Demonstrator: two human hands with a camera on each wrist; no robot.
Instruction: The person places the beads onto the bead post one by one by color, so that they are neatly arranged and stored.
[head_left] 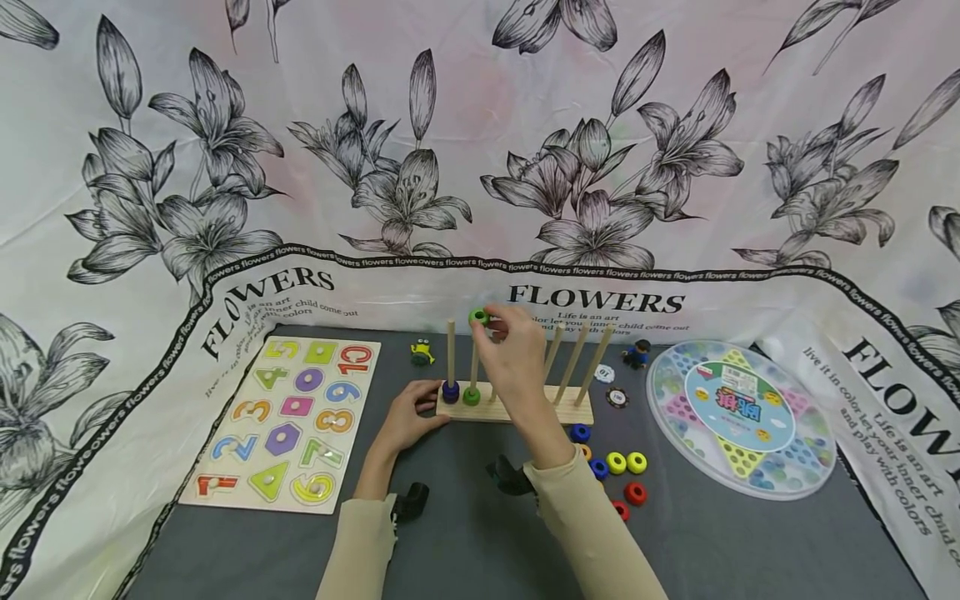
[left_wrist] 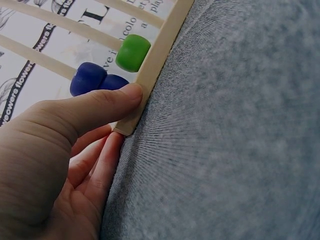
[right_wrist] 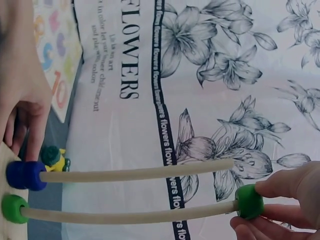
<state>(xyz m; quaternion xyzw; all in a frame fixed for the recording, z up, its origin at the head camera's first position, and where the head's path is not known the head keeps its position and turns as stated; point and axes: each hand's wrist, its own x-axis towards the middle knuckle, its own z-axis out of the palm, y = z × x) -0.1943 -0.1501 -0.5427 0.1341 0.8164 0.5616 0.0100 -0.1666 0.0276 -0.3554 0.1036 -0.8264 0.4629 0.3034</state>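
My left hand (head_left: 408, 414) grips the left end of a wooden peg stand (head_left: 487, 412), its thumb (left_wrist: 107, 100) over the front edge of the base. Two dark blue beads (right_wrist: 26, 175) sit stacked at the bottom of the leftmost peg, and a green bead (right_wrist: 14, 209) sits at the foot of the second peg (right_wrist: 125, 217). My right hand (head_left: 517, 354) pinches another green bead (right_wrist: 250, 201) between thumb and fingers, right at the top of that second peg. Several other pegs rise to the right, partly hidden behind the right hand.
Loose blue, yellow (head_left: 616, 463) and red beads (head_left: 635, 493) lie right of the right forearm. A number-and-shape puzzle board (head_left: 262, 392) is at left, a round game board (head_left: 675, 425) at right. Behind the stand are a small frog figure (head_left: 422, 352) and a blue figure (head_left: 637, 354).
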